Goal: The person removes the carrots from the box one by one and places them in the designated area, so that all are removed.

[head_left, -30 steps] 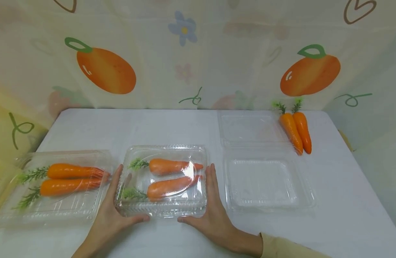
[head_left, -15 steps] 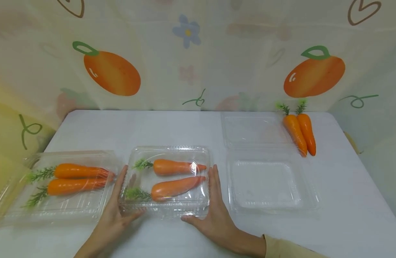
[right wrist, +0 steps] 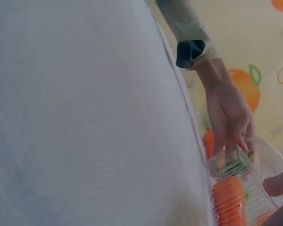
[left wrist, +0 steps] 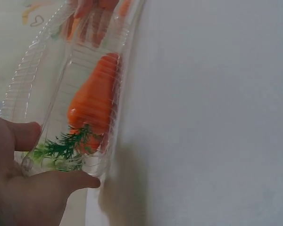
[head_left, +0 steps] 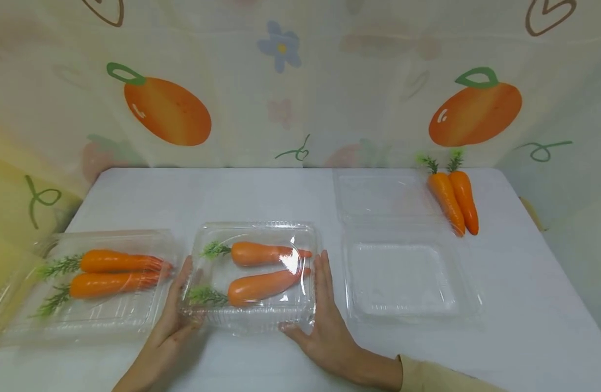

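A closed clear plastic food box (head_left: 251, 316) sits mid-table. Inside lie two carrots, an upper carrot (head_left: 256, 253) and a lower carrot (head_left: 253, 291), their green tops to the left. My left hand (head_left: 165, 324) holds the box's left front corner, fingers along its side. My right hand (head_left: 330, 326) holds the right front corner, long fingers up the side and thumb at the front. In the left wrist view, the left thumb (left wrist: 26, 136) lies at the rim. The right wrist view shows the right thumb (right wrist: 276, 183) by the rim.
Another clear box (head_left: 134, 321) with two carrots stands to the left. At right an unfilled clear box (head_left: 403, 280) lies with its lid (head_left: 384, 193) folded back. Two loose carrots (head_left: 454, 204) lie at the back right, overlapping that lid. A printed curtain (head_left: 300, 81) hangs behind.
My left thumb has drawn back left along the box's front. The box and right hand stay nearly in place, with only a slight shift of the whole view.
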{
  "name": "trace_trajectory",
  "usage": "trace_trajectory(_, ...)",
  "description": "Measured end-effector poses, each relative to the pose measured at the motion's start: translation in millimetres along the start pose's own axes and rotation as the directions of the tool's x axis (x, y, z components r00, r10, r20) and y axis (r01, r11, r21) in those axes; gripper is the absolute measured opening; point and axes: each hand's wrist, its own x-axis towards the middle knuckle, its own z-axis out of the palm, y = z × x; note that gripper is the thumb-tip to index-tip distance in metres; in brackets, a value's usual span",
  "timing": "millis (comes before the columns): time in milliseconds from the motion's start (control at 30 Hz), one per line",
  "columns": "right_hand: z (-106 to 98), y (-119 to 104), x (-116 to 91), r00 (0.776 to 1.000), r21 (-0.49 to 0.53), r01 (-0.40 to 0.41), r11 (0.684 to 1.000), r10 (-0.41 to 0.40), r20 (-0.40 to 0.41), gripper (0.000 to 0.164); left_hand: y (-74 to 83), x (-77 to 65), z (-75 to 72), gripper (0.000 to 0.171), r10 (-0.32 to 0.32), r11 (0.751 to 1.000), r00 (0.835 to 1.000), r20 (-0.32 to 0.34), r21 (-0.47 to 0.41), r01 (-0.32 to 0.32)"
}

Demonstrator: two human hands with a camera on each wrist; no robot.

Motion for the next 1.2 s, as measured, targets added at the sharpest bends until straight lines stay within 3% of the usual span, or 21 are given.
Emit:
trace_trajectory(67,0.2,0.1,-1.1,1.0,0.009,0.0,1.0,0.0,-0.001,0.11,-3.9,2.0,1.0,0.102,0.081,0.995,0.997,-0.007,0.058,-0.08)
trace_trajectory(133,0.2,-0.1,-2.6,1.0,0.026,0.001,1.0,-0.002,0.005,0.108,-3.1,2.4,2.3,0.096,0.1,0.986,0.995,-0.023,0.136,-0.096)
trace_trajectory(233,0.2,0.1,-4.2,0.999,0.038,0.041,0.998,-0.041,0.008,0.101,5.5,0.0,5.0,0.088,0.002,0.945,0.997,-0.081,0.325,0.024)
trace_trajectory(333,0.1,0.0,-6.4,0.998,0.045,0.058,0.997,-0.059,0.009,0.095,14.6,-3.2,7.8,0.083,-0.122,0.868,0.984,-0.128,0.468,0.168)
trace_trajectory(400,0.5,-0.2,-7.8,0.998,0.05,0.064,0.997,-0.064,0.006,0.091,16.5,-2.9,8.7,0.08,-0.144,0.854,0.98,-0.141,0.483,0.194)
trace_trajectory(667,0.0,-1.9,-9.3,0.999,0.113,0.035,0.993,-0.038,0.03,0.087,15.1,-0.8,7.7,0.074,-0.137,0.901,0.981,-0.14,0.394,0.182)
trace_trajectory(833,-4.5,-2.5,-7.5,0.996,0.143,0.08,0.986,-0.085,0.032,0.079,12.8,-0.1,9.7,0.074,-0.137,0.924,0.98,-0.142,0.338,0.178)
trace_trajectory(900,-5.8,-2.7,-6.6,0.994,0.127,0.099,0.987,-0.104,0.027,0.078,12.3,0.0,10.4,0.075,-0.132,0.929,0.98,-0.147,0.325,0.174)
trace_trajectory(1200,-7.5,-10.2,-5.9,1.0,-0.019,-0.001,1.0,0.002,0.03,0.083,13.5,1.5,14.2,0.084,-0.152,0.955,0.956,-0.253,0.211,0.207)
